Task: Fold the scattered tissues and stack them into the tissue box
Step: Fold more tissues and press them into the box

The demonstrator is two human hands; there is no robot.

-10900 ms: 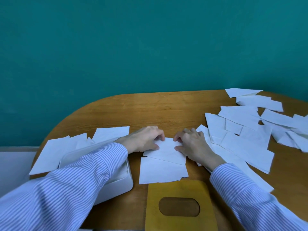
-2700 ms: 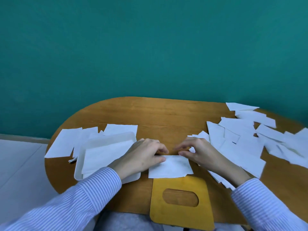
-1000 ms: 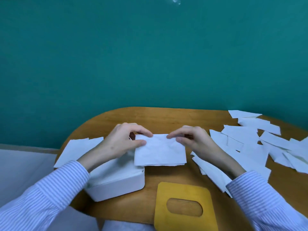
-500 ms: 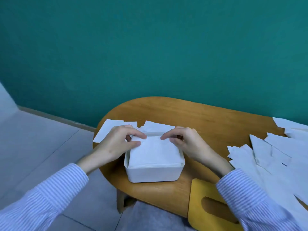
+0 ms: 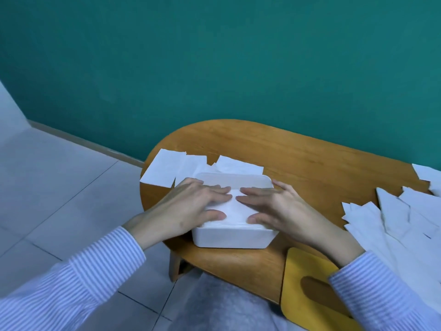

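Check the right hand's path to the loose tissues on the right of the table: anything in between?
Nothing visible. The right hand lies flat on the folded white tissue in the white plastic tissue box; only bare wooden table separates it from the loose white tissues. The yellow slotted lid sits nearer the person, off that line.

Scene is lit evenly w/ soft, diffuse light; no hard glare is seen. Teal wall [image 5: 214, 56] is rendered a bit darker toward the top corners. Faint soft shadows are cast under the hands onto the tissue box [image 5: 233, 238] and below the table [image 5: 298, 163] edge. White tissues [image 5: 171, 167] are near blown out, texture barely resolved. Wide-angle bending is noted at the edges: floor line and table rim are curved. Sleeves at the bottom corners are slightly smeared.
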